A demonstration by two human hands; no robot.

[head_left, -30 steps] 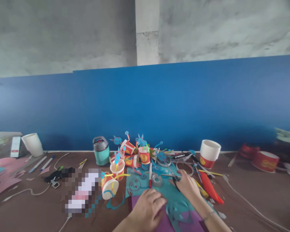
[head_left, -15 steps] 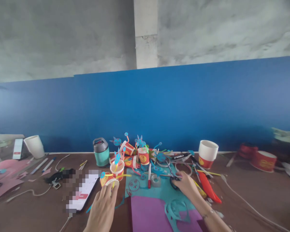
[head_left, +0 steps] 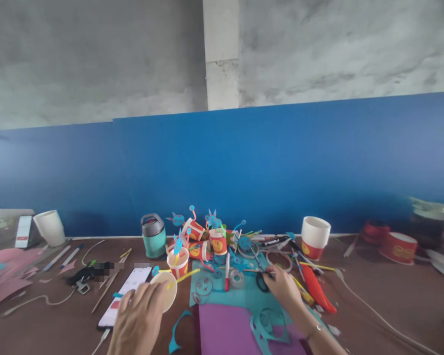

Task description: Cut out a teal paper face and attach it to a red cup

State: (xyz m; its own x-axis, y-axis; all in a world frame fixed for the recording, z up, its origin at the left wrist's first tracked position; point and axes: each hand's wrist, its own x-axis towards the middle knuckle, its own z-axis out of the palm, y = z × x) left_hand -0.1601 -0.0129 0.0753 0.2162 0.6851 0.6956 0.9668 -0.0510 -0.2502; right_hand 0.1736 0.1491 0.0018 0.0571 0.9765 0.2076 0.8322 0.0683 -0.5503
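Two bare hands, well apart, work over a cluttered brown surface (head_left: 74,325) in front of a blue partition (head_left: 222,172). The left hand (head_left: 138,315) is curled round the side of a paper cup (head_left: 169,296), its thumb hidden; the cup tilts so that its round mouth faces the person, and a yellow straw (head_left: 189,277) slants out to the right. Just behind the left hand lies a phone (head_left: 135,282) with a lit screen.

The right hand (head_left: 283,286) has its fingertips at the black handles of a pair of scissors (head_left: 258,282); I cannot tell whether they are closed on them. The scissors lie over a teal sheet (head_left: 240,296), blades pointing away from the person. Nearer, a purple sheet (head_left: 224,328) carries curling teal offcuts (head_left: 256,331). Between the hands, a red-capped marker (head_left: 227,276) sits beside a roll of tape (head_left: 237,285). Farther back, red paper cups (head_left: 217,242) decorated with straws and blue paper shapes crowd together, some upright, some tipped, near a teal jar (head_left: 155,244) with a grey lid.
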